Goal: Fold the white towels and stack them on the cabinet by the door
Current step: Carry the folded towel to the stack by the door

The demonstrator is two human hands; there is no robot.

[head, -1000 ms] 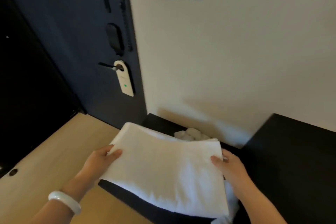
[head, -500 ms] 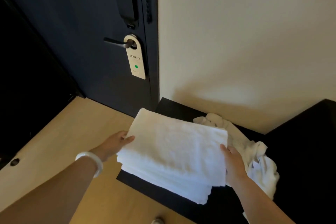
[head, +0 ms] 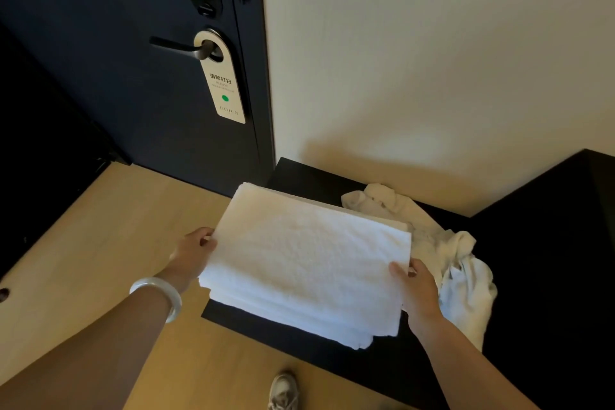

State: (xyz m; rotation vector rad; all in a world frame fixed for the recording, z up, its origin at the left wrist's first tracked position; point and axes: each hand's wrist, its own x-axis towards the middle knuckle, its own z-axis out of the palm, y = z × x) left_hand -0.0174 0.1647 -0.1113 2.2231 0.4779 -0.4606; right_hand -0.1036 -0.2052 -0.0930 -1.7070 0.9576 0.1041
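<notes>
Folded towel stack (head: 306, 263) is over the cabinet (head: 299, 176) front edge, left grip (head: 193, 253) and right grip (head: 416, 289) clasping its sides. Crumpled towel (head: 459, 263) at the cabinet's back isn't folded yet.

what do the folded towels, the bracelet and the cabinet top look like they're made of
Folded towels: likely white terry cotton, from the nubby, matte pile. Bracelet: pale, glossy, slightly translucent ring, possibly jade or glass. Cabinet top: flat matte black board, perhaps laminate or painted wood; no grain shows.
</notes>
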